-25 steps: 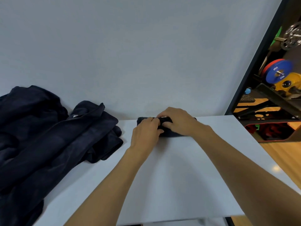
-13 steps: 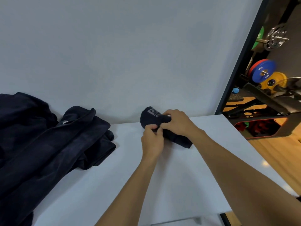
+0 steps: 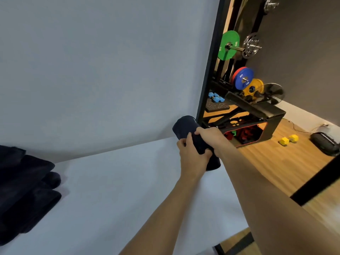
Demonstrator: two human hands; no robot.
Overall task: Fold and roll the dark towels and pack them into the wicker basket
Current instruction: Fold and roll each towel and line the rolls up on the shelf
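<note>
Head view: left hand (image 3: 191,157) and right hand (image 3: 213,139) both grip the rolled towel (image 3: 184,126), now lifted off the table (image 3: 110,181) toward its far right edge, so rolling seems done and packing is next; no basket shows.

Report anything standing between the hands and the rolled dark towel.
Nothing visible: the left hand and right hand both grip the rolled towel directly. The wicker basket is not in view.
</note>
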